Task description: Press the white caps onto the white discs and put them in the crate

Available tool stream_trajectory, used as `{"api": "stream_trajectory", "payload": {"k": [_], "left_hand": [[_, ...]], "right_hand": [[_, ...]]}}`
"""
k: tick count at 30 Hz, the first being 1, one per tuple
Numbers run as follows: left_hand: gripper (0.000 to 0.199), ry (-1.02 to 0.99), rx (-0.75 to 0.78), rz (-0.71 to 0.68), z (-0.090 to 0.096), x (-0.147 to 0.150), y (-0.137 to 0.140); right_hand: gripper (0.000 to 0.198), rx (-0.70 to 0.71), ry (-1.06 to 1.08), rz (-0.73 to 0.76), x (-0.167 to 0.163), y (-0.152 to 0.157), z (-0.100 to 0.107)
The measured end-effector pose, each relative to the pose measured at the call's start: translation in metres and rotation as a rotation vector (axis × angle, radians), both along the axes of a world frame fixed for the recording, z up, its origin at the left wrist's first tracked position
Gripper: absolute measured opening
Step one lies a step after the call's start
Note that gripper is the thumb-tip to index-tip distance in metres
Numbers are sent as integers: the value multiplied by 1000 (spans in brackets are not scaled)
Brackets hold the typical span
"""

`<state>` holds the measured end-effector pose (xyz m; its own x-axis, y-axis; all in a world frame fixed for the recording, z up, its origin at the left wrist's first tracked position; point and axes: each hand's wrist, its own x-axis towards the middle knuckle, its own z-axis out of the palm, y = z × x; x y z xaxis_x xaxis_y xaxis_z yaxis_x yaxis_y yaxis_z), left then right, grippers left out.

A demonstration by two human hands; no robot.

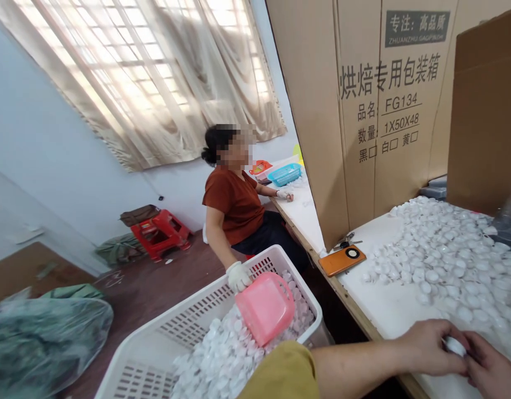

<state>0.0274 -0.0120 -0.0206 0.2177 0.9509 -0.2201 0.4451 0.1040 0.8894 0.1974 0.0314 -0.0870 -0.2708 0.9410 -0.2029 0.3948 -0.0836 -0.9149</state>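
Close to the table's near edge, my left hand is closed, with a small round white plastic piece, like a cap, between thumb and fingers. My right hand meets it from the right, its fingers pinched at the same cap; part of that hand is cut off by the frame. Beyond both hands spreads a wide heap of similar white caps on the white tabletop.
An orange phone and keys lie by a tall cardboard box. Left of the table, a white basket holds more caps and a pink scoop. A seated co-worker's gloved hand is at the scoop. A red stool stands behind.
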Motion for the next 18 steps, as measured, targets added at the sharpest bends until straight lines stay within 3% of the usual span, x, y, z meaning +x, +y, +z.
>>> {"api": "stream_trajectory", "payload": {"k": [3, 7, 14, 18], "left_hand": [[52, -62, -134, 25, 1, 0, 5], [57, -232, -261, 47, -2, 4, 8], [44, -450, -306, 72, -17, 8, 15], [44, -484, -298, 63, -26, 8, 17]], "right_hand": [[37, -103, 25, 12, -3, 0, 7], [35, -77, 13, 15, -3, -2, 14], [40, -133, -42, 2, 4, 5, 5], [41, -132, -53, -14, 3, 1, 12]]}}
